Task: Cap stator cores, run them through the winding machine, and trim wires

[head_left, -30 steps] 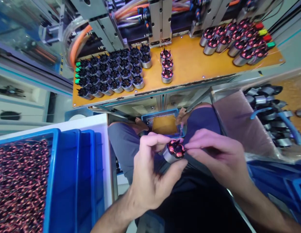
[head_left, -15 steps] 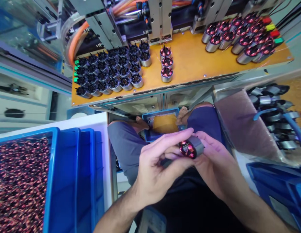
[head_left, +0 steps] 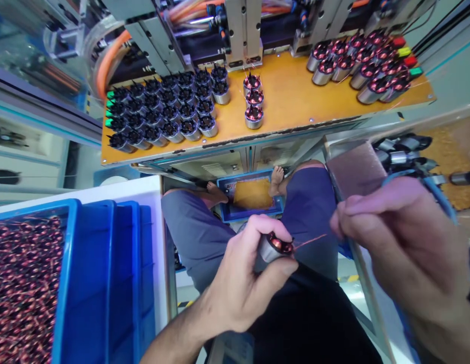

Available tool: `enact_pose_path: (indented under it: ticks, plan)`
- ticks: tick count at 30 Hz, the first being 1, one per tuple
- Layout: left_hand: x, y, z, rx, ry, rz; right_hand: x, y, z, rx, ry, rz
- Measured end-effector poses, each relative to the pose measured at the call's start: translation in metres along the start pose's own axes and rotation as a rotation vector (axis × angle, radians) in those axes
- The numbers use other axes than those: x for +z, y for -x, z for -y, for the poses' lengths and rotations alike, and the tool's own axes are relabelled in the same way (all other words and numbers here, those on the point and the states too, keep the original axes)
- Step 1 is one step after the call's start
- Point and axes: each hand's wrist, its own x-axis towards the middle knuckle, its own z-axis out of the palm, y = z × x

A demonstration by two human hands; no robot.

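In my left hand [head_left: 240, 275], closed around its metal side, is a wound motor stator [head_left: 271, 251] with copper coils and a dark end piece facing up and right. A thin copper wire [head_left: 311, 241] sticks out from the stator to the right. My right hand [head_left: 405, 247] is raised at the right, blurred by motion, with thumb and fingers drawn together just beyond the wire's visible end. Whether it grips the wire or anything else cannot be made out.
On the orange bench [head_left: 291, 103] stand black-topped stators [head_left: 170, 108] at left, three copper-wound stators [head_left: 253, 116] mid-bench and more copper-wound ones [head_left: 371, 83] at right. Machine columns [head_left: 242, 30] rise behind. A blue bin [head_left: 70, 253] of copper-wound parts is at left; metal-and-black parts [head_left: 404, 156] lie at right.
My right hand has left the stator and moved right and up. The stator has turned in my left hand and moved slightly left and down; a wire now shows from it.
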Motion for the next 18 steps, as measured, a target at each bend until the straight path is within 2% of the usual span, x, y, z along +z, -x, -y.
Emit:
enact_pose_path:
  ticks: [2,4,7,9,11,13,18]
  plan:
    - [0.002,-0.002,0.000,0.035,-0.091,-0.047,0.001,0.003,0.005,-0.196,0.259,0.125]
    - [0.004,-0.004,0.004,0.079,-0.192,-0.105,0.005,0.007,0.015,-0.307,0.415,0.258]
    - [0.006,-0.008,0.011,0.158,-0.308,-0.094,0.010,0.010,0.035,-0.361,0.433,0.359]
    - [0.007,-0.009,0.014,0.230,-0.324,-0.042,0.013,0.006,0.043,-0.371,0.395,0.368]
    - [0.008,-0.009,0.014,0.263,-0.296,-0.017,0.013,-0.002,0.043,-0.325,0.387,0.313]
    - [0.008,-0.008,0.012,0.222,-0.228,-0.014,0.012,-0.010,0.038,-0.233,0.336,0.289]
    - [0.004,-0.009,0.004,0.070,0.006,-0.006,0.004,-0.008,0.014,0.028,0.060,0.384]
